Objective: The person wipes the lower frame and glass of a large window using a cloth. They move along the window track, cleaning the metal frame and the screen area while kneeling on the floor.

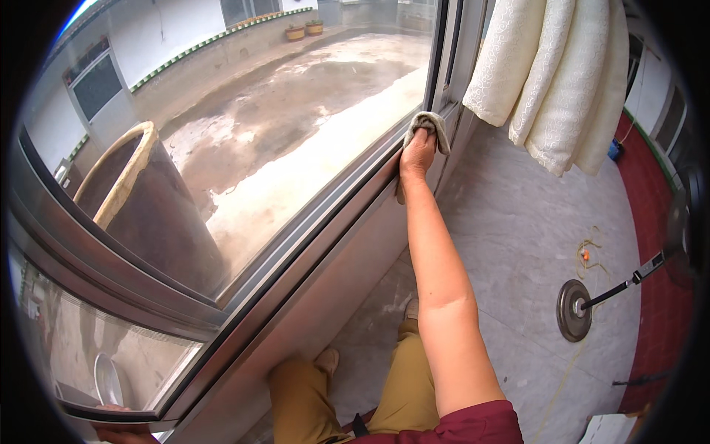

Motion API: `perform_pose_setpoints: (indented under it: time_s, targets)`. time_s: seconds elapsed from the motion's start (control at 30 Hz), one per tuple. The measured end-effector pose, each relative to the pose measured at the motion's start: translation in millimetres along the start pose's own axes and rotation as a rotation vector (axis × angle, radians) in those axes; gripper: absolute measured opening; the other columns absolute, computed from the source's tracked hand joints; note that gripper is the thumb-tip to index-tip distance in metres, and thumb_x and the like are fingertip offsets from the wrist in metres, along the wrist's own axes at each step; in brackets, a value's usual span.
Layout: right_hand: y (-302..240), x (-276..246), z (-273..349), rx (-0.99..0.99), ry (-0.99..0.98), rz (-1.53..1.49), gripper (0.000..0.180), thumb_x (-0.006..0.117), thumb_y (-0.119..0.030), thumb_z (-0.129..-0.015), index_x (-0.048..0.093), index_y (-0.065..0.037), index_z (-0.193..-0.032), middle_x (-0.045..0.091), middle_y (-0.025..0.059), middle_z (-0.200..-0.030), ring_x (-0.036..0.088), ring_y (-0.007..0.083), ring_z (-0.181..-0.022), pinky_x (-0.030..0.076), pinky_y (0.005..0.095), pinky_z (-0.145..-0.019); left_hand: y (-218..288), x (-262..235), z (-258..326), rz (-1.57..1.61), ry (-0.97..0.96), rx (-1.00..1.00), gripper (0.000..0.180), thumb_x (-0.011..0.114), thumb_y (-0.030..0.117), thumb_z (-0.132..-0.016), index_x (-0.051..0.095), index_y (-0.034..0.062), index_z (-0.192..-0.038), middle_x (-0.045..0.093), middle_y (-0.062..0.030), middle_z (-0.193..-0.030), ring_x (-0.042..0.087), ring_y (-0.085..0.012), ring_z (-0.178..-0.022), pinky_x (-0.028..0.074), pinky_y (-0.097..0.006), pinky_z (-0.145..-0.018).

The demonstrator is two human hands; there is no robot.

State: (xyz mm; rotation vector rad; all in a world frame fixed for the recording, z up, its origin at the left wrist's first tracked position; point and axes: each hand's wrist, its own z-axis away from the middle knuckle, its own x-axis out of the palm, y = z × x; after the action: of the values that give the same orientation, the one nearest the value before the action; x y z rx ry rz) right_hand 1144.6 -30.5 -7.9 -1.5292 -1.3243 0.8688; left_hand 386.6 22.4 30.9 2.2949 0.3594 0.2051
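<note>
At the far lower left, the left hand (122, 431) shows only as a sliver at the picture's edge, resting at the base of the window frame (244, 311); whether it is spread or curled cannot be told. Above it, a large round tank (148, 200) stands outside beyond the window glass (296, 111), on a wet, patchy concrete roof terrace (325, 81) with two flower pots (305, 30) at the far wall.

The work in hand looks like wiping along the sliding window's lower rail. The right hand (416, 153) reaches far forward with the arm straight, fingers closed around a bunched grey cloth (429, 126) and pressing it against the frame where the lower rail meets the upright post. The cloth sits at that corner, touching the frame. By my judgement the wipe is at the far end of the rail; the next move would call for steady pressure while drawing the cloth along the track, and a refold if the cloth is soiled.

To the right, cream curtains (551, 74) hang knotted above a grey marble-patterned floor (518, 222). The person's knees in tan trousers (399, 385) are near the wall. Further right stands a fan's round base (573, 311) with its pole, and a thin yellow cord (588, 251) trails on the floor beside red tiles (654, 222).
</note>
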Motion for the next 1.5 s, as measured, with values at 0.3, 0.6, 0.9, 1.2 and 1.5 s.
perform_pose_setpoints:
  time_s: [0.3, 0.6, 0.9, 1.2, 1.5]
  targets:
    - [17.0, 3.0, -14.6, 0.125, -0.104, -0.142, 0.058, 0.037, -0.046, -0.089, 0.052, -0.006, -0.128, 0.054, 0.0195, -0.131, 0.048, 0.0399, -0.119, 0.035, 0.0446, -0.101, 74.8, 73.1, 22.9, -0.095, 0.248, -0.342, 0.058, 0.02, 0.051, -0.103, 0.057, 0.006, -0.1, 0.059, -0.0042, -0.083, 0.058, -0.0124, -0.069, 0.05, -0.018, -0.059]
    - [-36.0, -22.6, 138.9, -0.095, -0.1, -0.132, 0.047, 0.041, -0.031, -0.091, 0.052, 0.006, -0.117, 0.051, 0.0283, -0.125, 0.044, 0.0441, -0.114, 0.032, 0.0495, -0.101, 59.6, 51.8, 13.7, -0.024, 0.226, -0.255, 0.067, 0.022, 0.059, -0.1, 0.051, 0.0015, -0.121, 0.057, -0.0075, -0.105, 0.057, -0.0121, -0.09, 0.052, -0.022, -0.069]
    - [-88.0, -70.4, 326.3, -0.362, -0.202, -0.089, 0.036, 0.045, -0.021, -0.094, 0.048, 0.006, -0.118, 0.048, 0.0266, -0.118, 0.041, 0.0441, -0.109, 0.027, 0.0531, -0.098, 44.8, 35.9, 11.2, -0.139, 0.149, -0.132, 0.084, 0.021, 0.065, -0.096, 0.035, -0.0043, -0.14, 0.046, -0.0179, -0.135, 0.049, -0.0245, -0.12, 0.043, -0.034, -0.099]
    - [-124.2, -109.1, 481.1, -0.262, -0.466, -0.273, 0.039, 0.051, -0.016, -0.095, 0.043, -0.001, -0.13, 0.04, 0.0239, -0.131, 0.034, 0.0421, -0.12, 0.021, 0.0527, -0.104, 31.1, 16.0, 4.3, -0.091, 0.053, -0.076, 0.082, 0.026, 0.064, -0.097, 0.034, -0.0049, -0.14, 0.049, -0.0172, -0.131, 0.051, -0.0236, -0.116, 0.039, -0.031, -0.099]
    - [-162.9, -149.0, 577.4, -0.199, -0.713, -0.443, 0.039, 0.06, -0.008, -0.085, 0.054, -0.008, -0.123, 0.048, 0.0178, -0.125, 0.037, 0.0408, -0.122, 0.023, 0.0507, -0.106, 46.0, 23.0, 4.9, -0.196, 0.054, 0.0, 0.085, 0.024, 0.066, -0.096, 0.037, -0.0068, -0.138, 0.047, -0.0191, -0.134, 0.048, -0.0249, -0.12, 0.038, -0.031, -0.102]
